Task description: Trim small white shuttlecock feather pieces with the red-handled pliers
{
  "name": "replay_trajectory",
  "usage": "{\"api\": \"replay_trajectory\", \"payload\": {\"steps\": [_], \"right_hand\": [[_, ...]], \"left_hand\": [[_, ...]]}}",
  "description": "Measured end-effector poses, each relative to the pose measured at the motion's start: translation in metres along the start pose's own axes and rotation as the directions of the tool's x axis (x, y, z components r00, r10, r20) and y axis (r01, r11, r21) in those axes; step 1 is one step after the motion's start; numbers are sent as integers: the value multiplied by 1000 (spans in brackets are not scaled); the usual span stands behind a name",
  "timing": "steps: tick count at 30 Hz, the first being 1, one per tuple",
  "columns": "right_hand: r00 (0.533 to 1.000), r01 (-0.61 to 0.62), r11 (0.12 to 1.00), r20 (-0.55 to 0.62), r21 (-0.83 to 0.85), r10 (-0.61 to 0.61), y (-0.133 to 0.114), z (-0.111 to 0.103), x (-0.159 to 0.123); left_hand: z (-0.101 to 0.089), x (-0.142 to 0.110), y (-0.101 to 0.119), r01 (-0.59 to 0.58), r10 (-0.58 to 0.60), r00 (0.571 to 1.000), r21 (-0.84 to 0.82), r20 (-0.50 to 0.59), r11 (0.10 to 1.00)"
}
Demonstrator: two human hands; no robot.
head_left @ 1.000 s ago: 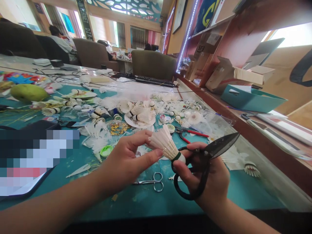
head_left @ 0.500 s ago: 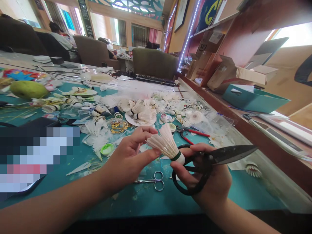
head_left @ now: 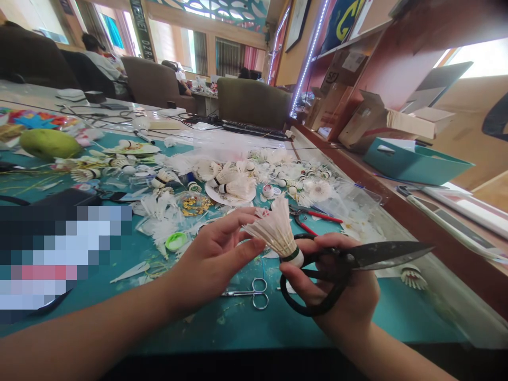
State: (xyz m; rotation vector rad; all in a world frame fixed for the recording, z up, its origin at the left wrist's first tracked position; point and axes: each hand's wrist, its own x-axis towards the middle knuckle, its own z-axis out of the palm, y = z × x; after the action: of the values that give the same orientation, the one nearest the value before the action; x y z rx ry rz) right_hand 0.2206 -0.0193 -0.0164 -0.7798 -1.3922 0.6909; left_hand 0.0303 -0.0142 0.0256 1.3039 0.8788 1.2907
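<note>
Green bench across the lower frame, with a heap of white feathers toward the middle. Between left hand and right hand, just right of the middle, a shuttlecock, touching both hands. Feathers up and left, loosely pinched by the left; cork down and right, gripped by the right, along with black scissors. Scissor blades now flatter than a second ago, pointing right.
</note>
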Motion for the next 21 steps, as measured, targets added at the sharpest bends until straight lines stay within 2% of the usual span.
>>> {"api": "replay_trajectory", "payload": {"steps": [5, 9, 11, 14, 18, 21], "right_hand": [[993, -87, 994, 68, -59, 91, 5, -3, -3], [982, -9, 1000, 190, -18, 13, 8, -6, 1], [974, 5, 1000, 226, 17, -9, 6, -6, 4], [977, -27, 998, 213, 63, 13, 1, -4, 6], [978, -61, 994, 206, 93, 41, 1, -2, 6], [962, -88, 992, 264, 90, 62, 1, -4, 6]], "left_hand": [[-1, -1, -2, -24, 27, 999, -68, 42, 997], [-1, -4, -9, -89, 91, 996, -164, 5, 982], [0, -4, -10, -80, 76, 997, -216, -24, 973], [0, -4, -7, 52, -52, 999, -291, 9, 955], [1, -4, -4, 248, -184, 961, -344, 209, 906], [1, -4, -4, 255, -208, 964, -344, 168, 904]]}}
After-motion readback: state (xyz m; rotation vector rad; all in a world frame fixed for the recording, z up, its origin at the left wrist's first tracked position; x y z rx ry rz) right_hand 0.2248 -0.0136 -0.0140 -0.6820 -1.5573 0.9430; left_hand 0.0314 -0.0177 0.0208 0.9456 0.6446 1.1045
